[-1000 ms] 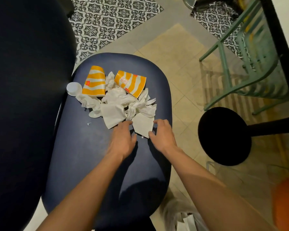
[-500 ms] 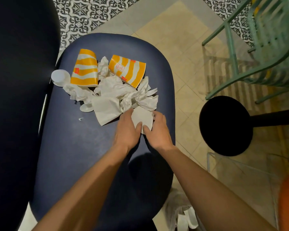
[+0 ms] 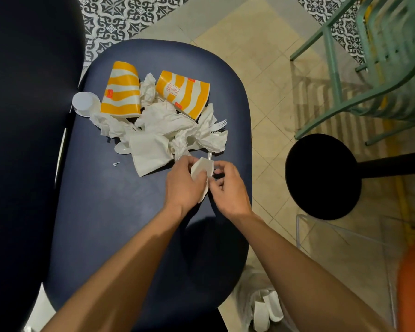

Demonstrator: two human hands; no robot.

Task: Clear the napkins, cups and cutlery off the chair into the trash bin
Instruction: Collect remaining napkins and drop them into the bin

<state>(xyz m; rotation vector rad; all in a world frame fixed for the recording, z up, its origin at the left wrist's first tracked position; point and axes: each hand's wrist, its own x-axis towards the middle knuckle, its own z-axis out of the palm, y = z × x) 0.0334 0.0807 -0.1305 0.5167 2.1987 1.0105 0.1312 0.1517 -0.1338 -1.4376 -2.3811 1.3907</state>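
Observation:
On the dark blue chair seat [image 3: 110, 207] lies a heap of crumpled white napkins [image 3: 168, 125], two orange-and-white striped cups [image 3: 121, 91] [image 3: 185, 92] on their sides, a white lid [image 3: 84, 103], a white plastic fork [image 3: 219, 124] and a spoon [image 3: 122, 147]. My left hand [image 3: 183, 182] and my right hand [image 3: 229, 185] meet at the heap's near edge and together pinch one folded white napkin [image 3: 203, 168], lifted slightly off the seat. A thin white handle [image 3: 209, 155] pokes out behind it.
A trash bin lined with a clear bag [image 3: 261, 305], holding white scraps, stands on the floor below the seat's right corner. A black round table base [image 3: 321, 176] and green metal chairs [image 3: 381, 75] stand to the right. The chair's dark backrest [image 3: 27, 140] fills the left.
Both hands have closed in from flat on the seat and picked up the nearest napkin, folding it between the fingers. The view has shifted slightly.

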